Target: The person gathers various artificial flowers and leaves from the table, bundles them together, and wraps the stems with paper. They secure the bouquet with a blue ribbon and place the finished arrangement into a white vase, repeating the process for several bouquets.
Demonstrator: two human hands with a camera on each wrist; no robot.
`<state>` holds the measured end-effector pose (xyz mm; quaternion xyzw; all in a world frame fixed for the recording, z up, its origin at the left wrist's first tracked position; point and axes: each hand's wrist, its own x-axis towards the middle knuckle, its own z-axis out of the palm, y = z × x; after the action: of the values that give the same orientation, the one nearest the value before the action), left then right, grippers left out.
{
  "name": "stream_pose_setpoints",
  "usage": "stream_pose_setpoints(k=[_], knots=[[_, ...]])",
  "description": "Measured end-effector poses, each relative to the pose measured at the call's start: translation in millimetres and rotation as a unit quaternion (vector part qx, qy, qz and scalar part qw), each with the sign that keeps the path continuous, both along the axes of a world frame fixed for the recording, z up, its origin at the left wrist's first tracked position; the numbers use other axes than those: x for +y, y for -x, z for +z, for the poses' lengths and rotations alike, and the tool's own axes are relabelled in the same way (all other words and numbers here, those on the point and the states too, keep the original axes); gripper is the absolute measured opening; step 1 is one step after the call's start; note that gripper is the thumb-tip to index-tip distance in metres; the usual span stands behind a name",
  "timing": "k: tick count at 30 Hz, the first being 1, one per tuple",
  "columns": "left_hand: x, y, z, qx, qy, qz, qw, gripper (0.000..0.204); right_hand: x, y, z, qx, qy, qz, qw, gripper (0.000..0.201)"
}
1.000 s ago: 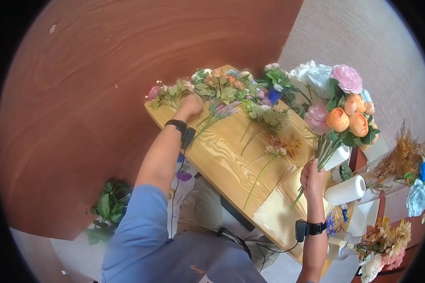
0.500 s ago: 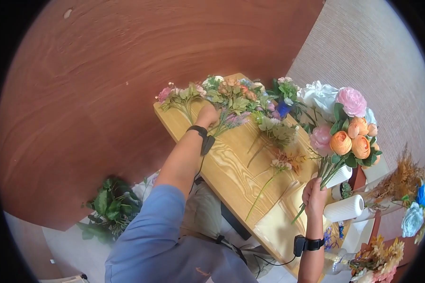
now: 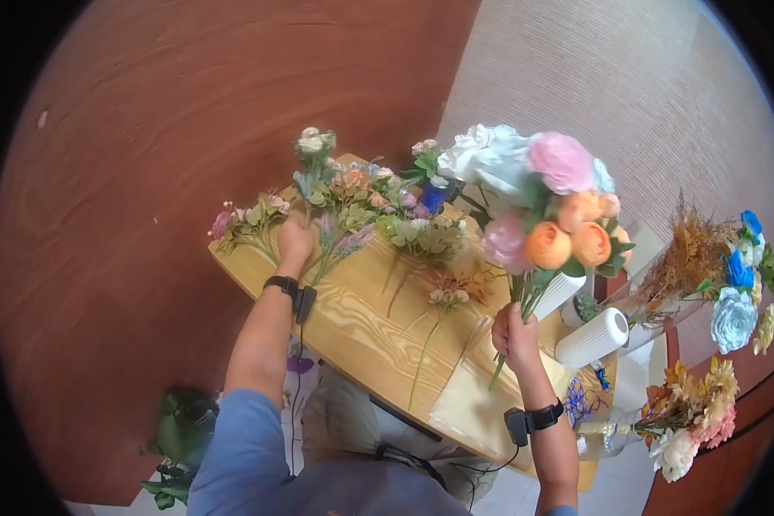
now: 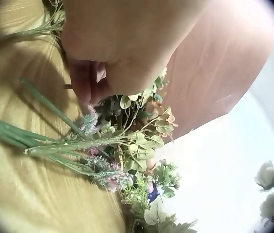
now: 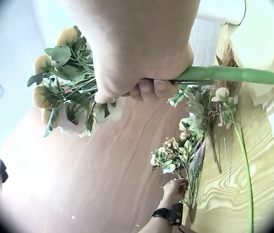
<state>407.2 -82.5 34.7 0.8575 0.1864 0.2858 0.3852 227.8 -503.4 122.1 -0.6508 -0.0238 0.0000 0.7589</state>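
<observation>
My right hand (image 3: pixel 516 337) grips the green stems of a bouquet (image 3: pixel 546 206) with pale blue, pink and orange blooms, held upright above the table. In the right wrist view, a thick green stem (image 5: pixel 239 75) runs out past the curled fingers. Over the table's far left part, my left hand (image 3: pixel 295 243) pinches a thin stem; its short end pokes out beside the fingers in the left wrist view. A spray of white flowers (image 3: pixel 312 142) rises above that hand. Close by lie a pink flower spray (image 3: pixel 224 225) and lavender-coloured sprigs (image 3: pixel 353 241).
Several flower sprays line the back of the wooden table (image 3: pixel 353 314). A single long-stemmed flower (image 3: pixel 426 357) lies mid-table beside cream wrapping sheets (image 3: pixel 464 413). White ribbed vases (image 3: pixel 592 338), a small potted plant (image 3: pixel 585 307) and a glass vase (image 3: pixel 606 439) with flowers are on the right.
The white flower spray has risen out of the row at the back, with my left hand lifting slightly. The head view has swung. My right hand keeps its grip on the bouquet.
</observation>
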Motion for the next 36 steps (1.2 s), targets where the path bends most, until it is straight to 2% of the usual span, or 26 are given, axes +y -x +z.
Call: stream_pose_setpoints(k=[2, 5, 7, 8, 10, 15, 17, 20, 24, 25, 27, 30, 35, 36], knots=[[-6.2, 2.7, 4.3, -0.008, 0.033, 0.013, 0.999, 0.012, -1.9, 1.8, 1.3, -0.022, -0.020, 0.055, 0.998, 0.042], [0.8, -0.3, -7.3, -0.046, 0.031, 0.057, 0.997, 0.018, -2.6, 3.8, 3.6, -0.013, -0.034, 0.074, 0.997, 0.048], [1.6, -0.4, -8.7, -0.065, 0.027, 0.049, 0.996, 0.019, -3.5, 3.9, 5.0, -0.018, -0.032, 0.096, 0.995, 0.052], [3.7, 0.1, -9.4, -0.037, 0.009, 0.040, 0.998, 0.021, -6.1, 3.5, 3.2, -0.017, -0.045, 0.130, 0.990, 0.054], [2.4, 4.3, -8.8, -0.047, 0.015, 0.041, 0.998, 0.021, -10.5, 4.8, 4.0, -0.018, -0.063, 0.180, 0.981, 0.059], [-1.4, 2.0, -16.3, -0.102, 0.032, 0.040, 0.993, 0.018, -21.6, 0.8, 3.1, 0.011, -0.174, 0.337, 0.925, 0.060], [-4.0, 4.4, -14.3, -0.104, 0.044, 0.036, 0.993, 0.017, -22.7, -0.7, 5.3, -0.001, -0.191, 0.374, 0.908, 0.060], [-4.2, 3.7, -9.5, -0.108, 0.067, 0.027, 0.992, 0.015, -22.6, 0.0, 9.5, 0.006, -0.211, 0.396, 0.894, 0.061], [-5.5, 4.2, -7.0, -0.117, 0.104, 0.006, 0.988, 0.013, -22.5, 1.6, 8.2, 0.011, -0.228, 0.383, 0.895, 0.061], [-1.8, 1.6, -11.3, -0.113, 0.101, 0.017, 0.988, 0.013, -23.3, 0.8, 6.8, 0.014, -0.235, 0.382, 0.893, 0.061], [1.5, -6.3, -19.4, -0.172, 0.042, 0.019, 0.984, 0.016, -23.8, 1.5, 5.6, 0.011, -0.231, 0.365, 0.902, 0.061], [5.7, 2.8, -2.3, -0.119, 0.047, 0.035, 0.991, 0.012, -22.1, 4.5, 10.2, 0.011, -0.220, 0.351, 0.910, 0.061], [24.7, -14.0, -18.9, -0.039, 0.038, 0.047, 0.997, 0.014, -20.4, 6.8, 12.5, 0.014, -0.219, 0.342, 0.914, 0.062], [25.5, -17.2, -23.5, -0.051, 0.017, 0.074, 0.996, 0.010, -20.9, 7.3, 12.2, 0.014, -0.216, 0.337, 0.916, 0.062]])
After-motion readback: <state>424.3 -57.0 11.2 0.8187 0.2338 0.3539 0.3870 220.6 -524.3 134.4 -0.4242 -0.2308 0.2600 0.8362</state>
